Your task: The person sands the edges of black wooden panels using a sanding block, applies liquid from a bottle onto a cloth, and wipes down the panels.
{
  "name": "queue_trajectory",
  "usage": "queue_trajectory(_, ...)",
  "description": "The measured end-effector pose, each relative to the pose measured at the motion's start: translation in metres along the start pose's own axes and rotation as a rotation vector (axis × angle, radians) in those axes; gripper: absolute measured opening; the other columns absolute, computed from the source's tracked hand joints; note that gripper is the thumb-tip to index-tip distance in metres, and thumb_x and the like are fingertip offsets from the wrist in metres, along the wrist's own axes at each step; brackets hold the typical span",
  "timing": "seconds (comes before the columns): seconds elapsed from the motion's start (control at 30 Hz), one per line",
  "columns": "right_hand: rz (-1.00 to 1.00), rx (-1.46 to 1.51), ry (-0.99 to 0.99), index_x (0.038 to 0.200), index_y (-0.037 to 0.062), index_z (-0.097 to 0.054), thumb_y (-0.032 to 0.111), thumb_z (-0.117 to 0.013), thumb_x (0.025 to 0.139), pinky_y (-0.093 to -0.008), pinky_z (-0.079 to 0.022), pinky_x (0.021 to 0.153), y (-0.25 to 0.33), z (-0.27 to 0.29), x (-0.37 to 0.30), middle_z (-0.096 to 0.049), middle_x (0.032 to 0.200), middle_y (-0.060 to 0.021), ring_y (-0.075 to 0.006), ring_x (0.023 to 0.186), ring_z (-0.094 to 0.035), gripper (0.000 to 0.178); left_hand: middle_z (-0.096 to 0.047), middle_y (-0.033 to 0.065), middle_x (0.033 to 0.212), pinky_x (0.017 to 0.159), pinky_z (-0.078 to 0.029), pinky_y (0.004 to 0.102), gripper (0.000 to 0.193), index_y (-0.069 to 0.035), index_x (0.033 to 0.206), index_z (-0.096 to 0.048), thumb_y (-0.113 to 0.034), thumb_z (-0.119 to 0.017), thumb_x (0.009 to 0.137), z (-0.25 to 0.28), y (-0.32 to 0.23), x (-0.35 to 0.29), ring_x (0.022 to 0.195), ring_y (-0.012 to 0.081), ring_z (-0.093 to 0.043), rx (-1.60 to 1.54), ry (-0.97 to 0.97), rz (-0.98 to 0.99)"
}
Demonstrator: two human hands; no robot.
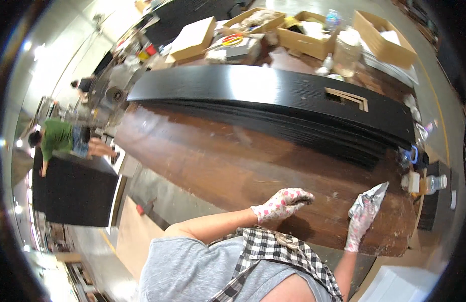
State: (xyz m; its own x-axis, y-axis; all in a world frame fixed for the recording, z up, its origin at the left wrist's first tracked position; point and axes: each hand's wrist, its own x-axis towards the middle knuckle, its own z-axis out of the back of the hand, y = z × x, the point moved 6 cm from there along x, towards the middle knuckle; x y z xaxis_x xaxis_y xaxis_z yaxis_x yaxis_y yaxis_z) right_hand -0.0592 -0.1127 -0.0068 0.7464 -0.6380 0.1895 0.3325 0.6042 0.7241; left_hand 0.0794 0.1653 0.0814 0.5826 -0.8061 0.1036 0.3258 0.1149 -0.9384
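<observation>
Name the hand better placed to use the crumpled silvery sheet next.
Right, most likely. The right hand holds the crumpled silvery sheet, near the right end of the brown table. The left hand is apart from the sheet, off to its left.

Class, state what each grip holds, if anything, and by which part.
The right grip holds a crumpled silvery wrap by its near end; whether the left grip holds anything cannot be told.

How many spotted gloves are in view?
2: one on the left hand, over the brown table; the other on the right hand, farther right, partly covered by crumpled silvery wrapping. More could be hidden in the cardboard boxes.
</observation>
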Motion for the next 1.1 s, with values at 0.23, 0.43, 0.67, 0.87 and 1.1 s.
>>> queue_trajectory(0.23,0.377,-0.511,0.033,0.120,0.0073,-0.059,0.025,-0.054,0.086,-0.0460,-0.027,0.107,0.108,-0.139,0.002,-0.052,0.131,-0.0108,-0.0342,0.127,-0.039,0.038,-0.065,0.0112,0.103,0.084,-0.050,0.0345,0.025,-0.005,0.111,-0.063,-0.001,-0.057,0.087,0.081,0.047,-0.098,0.097,0.0264,-0.063,-0.019,-0.259,0.164)
queue_trajectory(0.43,0.596,-0.336,0.241,0.115,0.0110,-0.062,0.022,-0.060,0.080,-0.0500,-0.028,0.105,0.245,-0.267,-0.027,-0.056,0.120,-0.0123,-0.0352,0.118,-0.044,0.037,-0.066,0.0128,0.103,0.084,-0.051,0.0355,0.026,-0.005,0.110,-0.063,0.002,-0.055,0.086,0.160,0.073,-0.161,0.097,0.0270,-0.063,-0.099,-0.357,0.098)
queue_trajectory(0.67,0.709,-0.203,0.320,0.112,0.0175,-0.066,0.027,-0.059,0.080,-0.0512,-0.020,0.109,0.397,-0.438,-0.065,-0.056,0.127,-0.0077,-0.0332,0.130,-0.036,0.034,-0.067,0.0139,0.101,0.084,-0.051,0.0380,0.035,-0.007,0.111,-0.064,0.005,-0.054,0.079,0.308,0.117,-0.256,0.095,0.0308,-0.063,0.110,-0.446,0.000)
queue_trajectory(0.87,0.902,-0.050,0.176,0.129,0.0151,-0.054,0.036,-0.040,0.095,-0.0526,-0.020,0.111,0.551,-0.576,-0.103,-0.042,0.143,-0.0104,-0.0358,0.137,-0.028,0.042,-0.068,0.0116,0.100,0.083,-0.051,0.0342,0.024,-0.006,0.105,-0.066,0.001,-0.054,0.086,0.425,0.127,-0.333,0.094,0.0268,-0.064,0.197,-0.805,0.184)
queue_trajectory(1.1,0.958,0.637,0.935,0.097,0.0144,-0.071,0.017,-0.053,0.085,-0.0481,-0.036,0.098,0.672,-0.587,-0.188,-0.063,0.113,-0.0038,-0.0275,0.111,-0.053,0.022,-0.068,0.0113,0.094,0.077,-0.053,0.0346,0.027,-0.007,0.101,-0.067,0.005,-0.055,0.080,0.424,0.143,-0.401,0.087,0.0278,-0.066,0.180,-0.976,0.208)
